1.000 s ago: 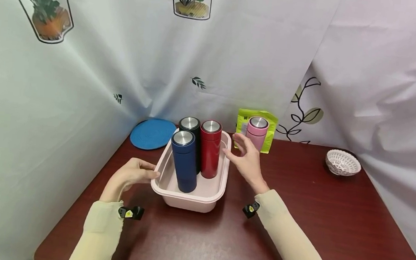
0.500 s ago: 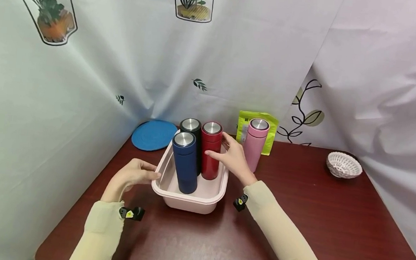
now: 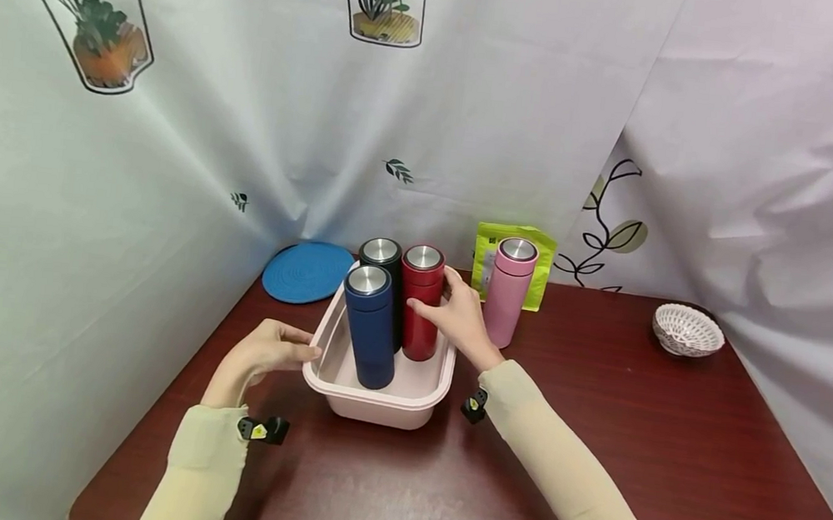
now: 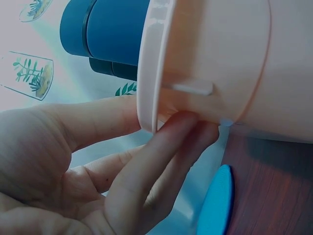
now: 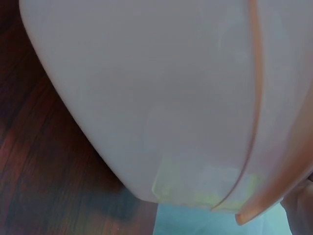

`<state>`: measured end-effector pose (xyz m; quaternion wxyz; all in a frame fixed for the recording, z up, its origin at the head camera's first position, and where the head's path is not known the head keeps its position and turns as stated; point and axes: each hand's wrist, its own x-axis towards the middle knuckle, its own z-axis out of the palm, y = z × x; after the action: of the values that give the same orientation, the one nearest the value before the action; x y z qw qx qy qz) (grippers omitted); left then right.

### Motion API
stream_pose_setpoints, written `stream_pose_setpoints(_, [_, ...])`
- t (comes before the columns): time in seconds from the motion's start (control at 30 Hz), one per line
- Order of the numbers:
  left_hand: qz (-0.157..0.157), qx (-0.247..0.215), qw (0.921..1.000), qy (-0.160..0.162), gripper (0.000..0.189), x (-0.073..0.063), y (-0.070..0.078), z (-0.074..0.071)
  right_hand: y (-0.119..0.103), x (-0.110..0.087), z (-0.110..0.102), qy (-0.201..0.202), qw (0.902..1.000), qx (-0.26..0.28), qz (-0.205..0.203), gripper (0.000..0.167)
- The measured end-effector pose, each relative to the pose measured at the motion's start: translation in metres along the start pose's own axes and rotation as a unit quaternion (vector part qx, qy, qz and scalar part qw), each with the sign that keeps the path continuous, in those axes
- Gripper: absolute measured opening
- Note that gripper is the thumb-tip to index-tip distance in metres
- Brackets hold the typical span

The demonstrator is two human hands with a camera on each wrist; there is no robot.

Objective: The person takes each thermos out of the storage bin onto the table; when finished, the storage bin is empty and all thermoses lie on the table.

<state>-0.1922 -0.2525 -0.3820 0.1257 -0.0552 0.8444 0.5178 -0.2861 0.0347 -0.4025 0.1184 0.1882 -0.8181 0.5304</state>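
A pale pink plastic basin stands on the table with three thermos bottles upright inside. The blue thermos is nearest, the black thermos sits behind it, and the red thermos is on the right. My left hand pinches the basin's left rim; in the left wrist view the thumb lies on one side of the rim and fingers curl beneath it. Reaching over the right rim, my right hand grips the red thermos, thumb in front and fingers behind. The right wrist view mostly shows the basin's outer wall.
A pink thermos stands just right of the basin, before a lime-green pouch against the curtain. At the back left lies a blue round mat. A white woven bowl sits far right on the dark red table.
My right hand has moved left from beside the pink thermos, over the basin's rim, and taken hold of the red thermos. The left hand stays on the rim.
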Motion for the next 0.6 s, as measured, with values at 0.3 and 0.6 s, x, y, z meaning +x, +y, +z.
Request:
stream_pose_setpoints(0.3, [0.004,-0.007,1.0000,-0.003,0.048,-0.0021,-0.0015,-0.0005,-0.0019,-0.0043,0.0042,0.023,0.9993,0.017,0.024,0.070])
stream_pose_setpoints(0.6, [0.012,-0.011,0.9998,-0.011,0.052,-0.0017,-0.0014,-0.0015,-0.0024,-0.0079,0.0013,0.055,0.9973,0.039,0.028,0.064])
